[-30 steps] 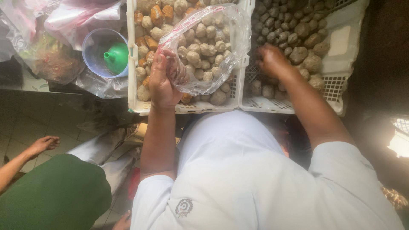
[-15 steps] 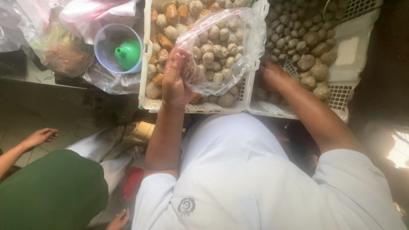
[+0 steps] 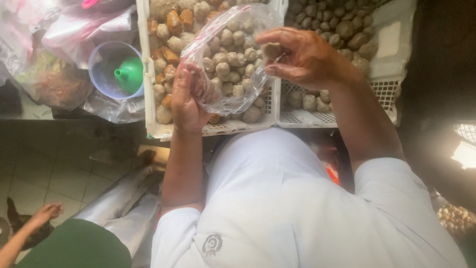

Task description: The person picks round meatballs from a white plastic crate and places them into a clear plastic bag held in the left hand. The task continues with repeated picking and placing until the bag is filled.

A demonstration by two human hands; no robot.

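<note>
My left hand (image 3: 187, 97) grips the near edge of a clear plastic bag (image 3: 233, 59) holding several pale meatballs, held over a white crate (image 3: 148, 69) of light and fried brown balls. My right hand (image 3: 297, 54) is at the bag's open mouth on the right, fingers pinched on a brownish meatball (image 3: 271, 49) and touching the bag's rim. A second white crate (image 3: 391, 99) with darker grey-brown balls sits to the right, behind my right wrist.
A blue bowl (image 3: 106, 59) with a green funnel (image 3: 130, 74) stands left of the crates among plastic bags (image 3: 74, 30). Another person in a green top (image 3: 74, 248) sits lower left, with a hand (image 3: 47, 213) over the tiled floor.
My right hand has come out of the right crate and moved left to the bag's mouth with a meatball. My left hand still holds the bag. The view has shifted.
</note>
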